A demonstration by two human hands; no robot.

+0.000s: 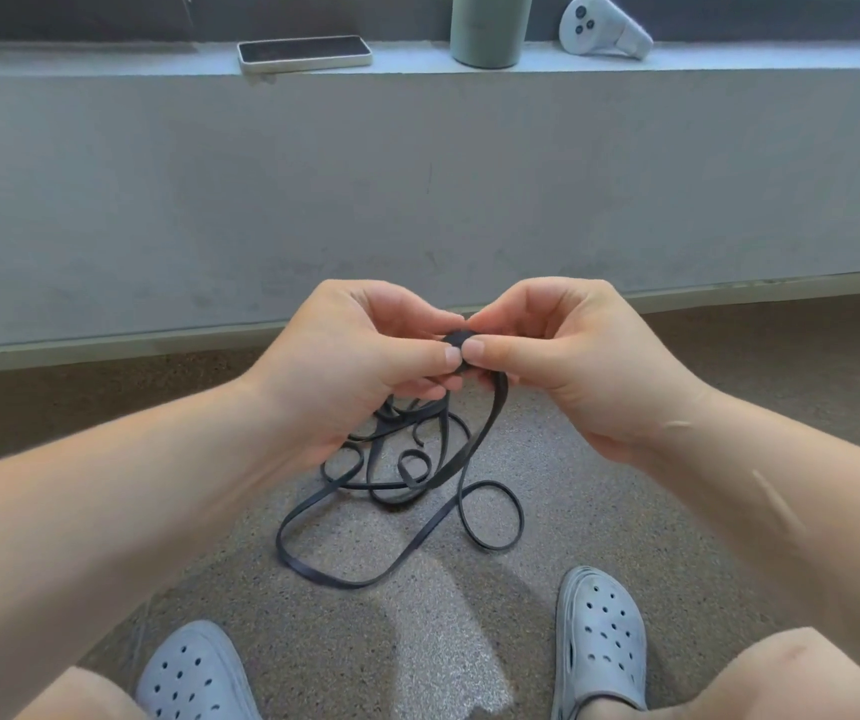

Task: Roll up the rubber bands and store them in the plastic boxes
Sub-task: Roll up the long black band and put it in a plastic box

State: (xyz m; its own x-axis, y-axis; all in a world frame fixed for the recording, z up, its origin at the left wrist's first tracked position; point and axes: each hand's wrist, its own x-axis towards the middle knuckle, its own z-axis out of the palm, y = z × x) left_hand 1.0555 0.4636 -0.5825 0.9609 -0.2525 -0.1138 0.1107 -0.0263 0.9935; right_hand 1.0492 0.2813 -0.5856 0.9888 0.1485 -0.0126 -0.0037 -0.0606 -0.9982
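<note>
Both hands meet at mid-chest height in front of the seated person, and everything hinges on the small dark roll [456,341] caught between them. The left hand [360,356] and the right hand [563,356] each pinch it with thumb and forefinger, thumb tips almost touching across it and the other fingers curled underneath. Neither hand is nearer, because the roll sits right at the meeting point of the 2. Most of it is hidden by the fingertips, so I cannot tell for sure which way its axis runs. The unrolled length of the rubber band [496,410] leaves from below the hands, its clearest strand dropping from under the right fingers, down and toward the person. It ends in a loose tangle of loops on the speckled floor [599,511], straight beneath the hands and ahead of the 2 grey clogs [602,636]. I judge the rolling barely begun, since far more band lies slack than wound. The next turns would have to draw the strand upward out of those loops, which may snag. No plastic box is in view.
</note>
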